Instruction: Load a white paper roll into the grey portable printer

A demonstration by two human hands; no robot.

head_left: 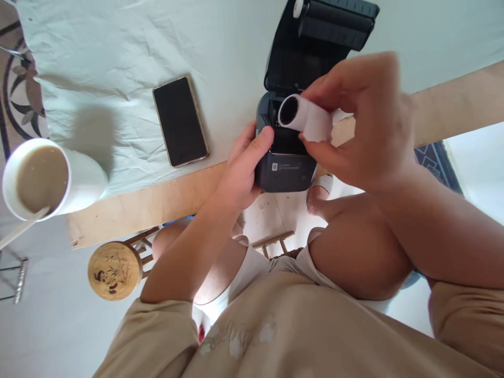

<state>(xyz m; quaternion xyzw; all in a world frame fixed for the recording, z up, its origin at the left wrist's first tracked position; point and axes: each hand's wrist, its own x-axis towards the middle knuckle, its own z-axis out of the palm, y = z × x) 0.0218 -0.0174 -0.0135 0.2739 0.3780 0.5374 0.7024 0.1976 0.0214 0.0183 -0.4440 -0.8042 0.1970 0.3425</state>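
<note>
A dark grey label printer [289, 176] is held over the table's front edge, its hinged lid swung up and back, with a black roller inside the lid. My left hand [246, 168] grips the printer's left side, thumb on the rim of its open bay. Between the thumb and fingers of my right hand [366, 121] is a small white paper roll [311, 118]. The roll is tilted over the bay, and its dark hollow core faces left. Whether it touches the bay cannot be made out.
A black-screened phone [181, 121] lies on the pale cloth [129, 31] covering the table. At the left edge stands a white cup [84, 178] of brown drink with a spoon in it. Below the wooden table edge [157, 202] is a round wooden stool [114, 270].
</note>
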